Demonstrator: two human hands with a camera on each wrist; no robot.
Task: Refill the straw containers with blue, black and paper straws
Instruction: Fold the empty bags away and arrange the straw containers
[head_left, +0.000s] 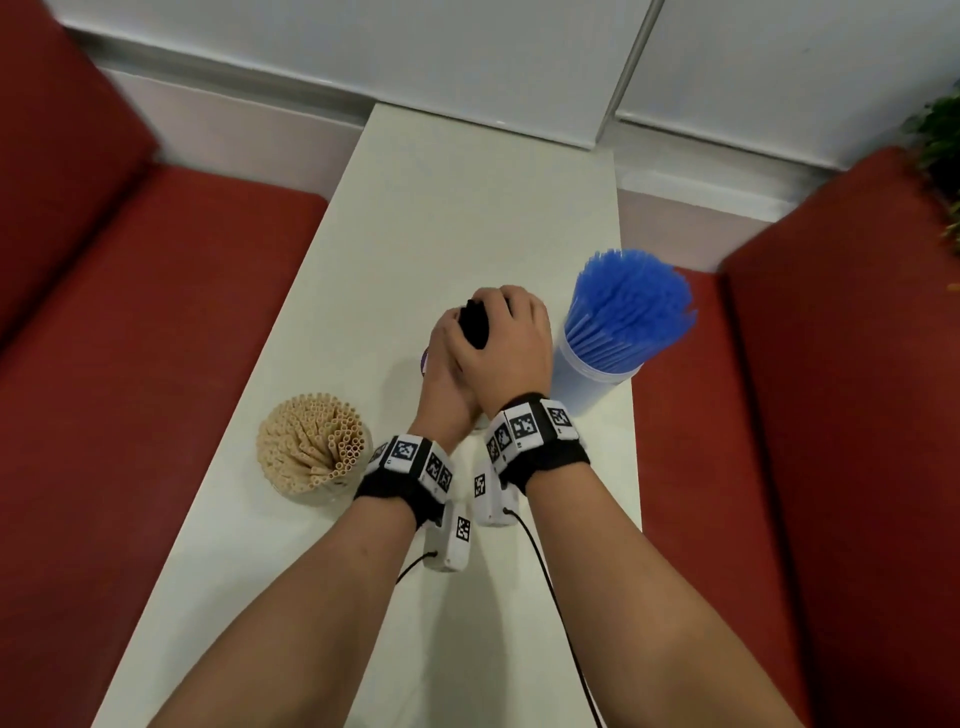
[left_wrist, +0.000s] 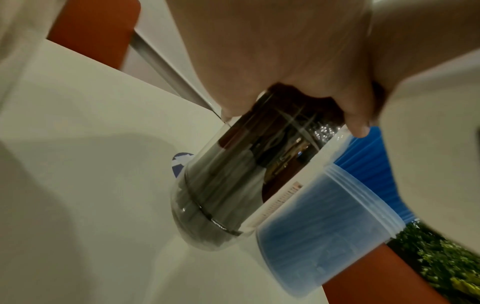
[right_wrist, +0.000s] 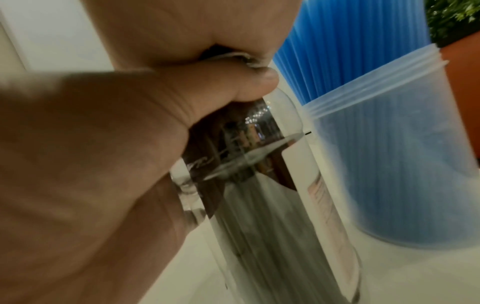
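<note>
Both hands are wrapped round a bundle of black straws (head_left: 475, 325) at the table's middle. My left hand (head_left: 441, 358) grips it from the left and my right hand (head_left: 506, 340) from the right, the fingers overlapping. The bundle's lower part stands inside a clear container (left_wrist: 215, 197) on the table, also seen as the clear container (right_wrist: 262, 216) in the right wrist view. Blue straws (head_left: 626, 304) fill a translucent tub (head_left: 584, 384) just right of my hands. Paper straws (head_left: 311, 444) fill a glass at the left.
The narrow white table (head_left: 467, 208) runs away from me between two red benches (head_left: 130, 338). A blue-and-white sticker (left_wrist: 182, 162) lies on the table behind the clear container. A green plant (head_left: 940, 140) is at the far right.
</note>
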